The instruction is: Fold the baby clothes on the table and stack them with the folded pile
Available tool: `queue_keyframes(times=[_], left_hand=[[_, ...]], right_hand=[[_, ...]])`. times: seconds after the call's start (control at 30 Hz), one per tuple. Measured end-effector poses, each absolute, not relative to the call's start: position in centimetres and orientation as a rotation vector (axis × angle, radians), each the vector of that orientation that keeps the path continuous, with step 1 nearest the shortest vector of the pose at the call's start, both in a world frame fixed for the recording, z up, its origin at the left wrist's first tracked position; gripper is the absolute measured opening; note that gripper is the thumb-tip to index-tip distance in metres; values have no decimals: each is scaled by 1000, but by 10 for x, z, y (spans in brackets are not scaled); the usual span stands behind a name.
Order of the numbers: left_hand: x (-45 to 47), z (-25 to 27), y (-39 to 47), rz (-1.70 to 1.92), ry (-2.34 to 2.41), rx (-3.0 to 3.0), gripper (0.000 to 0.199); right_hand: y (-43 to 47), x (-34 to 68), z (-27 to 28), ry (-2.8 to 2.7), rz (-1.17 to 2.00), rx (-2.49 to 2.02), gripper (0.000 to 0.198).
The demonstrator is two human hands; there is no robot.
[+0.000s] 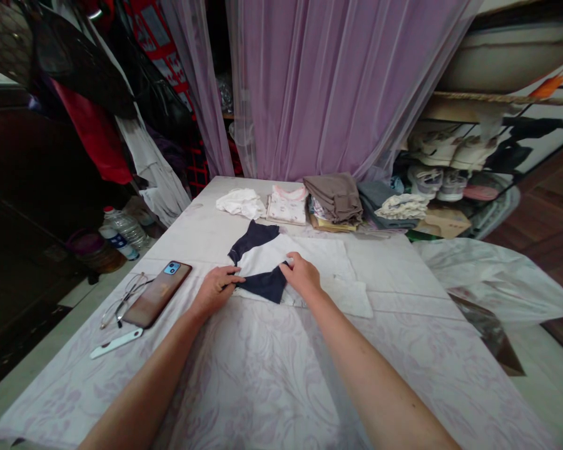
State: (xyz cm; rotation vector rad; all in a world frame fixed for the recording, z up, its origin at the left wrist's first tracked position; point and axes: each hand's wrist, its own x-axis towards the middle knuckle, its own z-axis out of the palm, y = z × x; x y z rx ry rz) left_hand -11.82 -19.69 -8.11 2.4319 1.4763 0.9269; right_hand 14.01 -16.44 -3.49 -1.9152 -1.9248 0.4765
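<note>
A white shirt with navy sleeves is spread on the cloth-covered table, its body toward the right. One navy sleeve points away from me; the near one is partly folded over between my hands. My left hand has its fingers closed at the left end of the near navy part, around the neck side. With thumb and fingers my right hand pinches the navy edge by the white body. The fabric under the fingertips is hidden.
Left on the table lie a phone, eyeglasses and a pale folded tool. Along the back are a crumpled white cloth, a folded printed top, brown folded clothes and a grey pile. Plastic bottles stand left of the table.
</note>
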Motion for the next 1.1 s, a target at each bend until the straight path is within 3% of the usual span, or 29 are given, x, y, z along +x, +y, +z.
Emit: queue_keyframes(times=[0.1,0.4,0.57,0.87,1.1], left_hand=[[-120,-84,-195,891,1481,2421,36],[-110,-63,-214,773,1588,2480,32],[-95,-57,-225,543,1395,2717,46],[-93,-69,-219,456,1383,2712,46],[-99,-53,-205,682,1560,2358,45]], right_hand=[[-164,145,-43,-1876,453,-1883,29],[-181,148,-52,-2015,104,-1551,36],[-200,129,-46,-2420,166,-1293,47],[-209,153,-58,-2519,287,-1483,57],[-166,225,-44,-2119,162,-1813,43]])
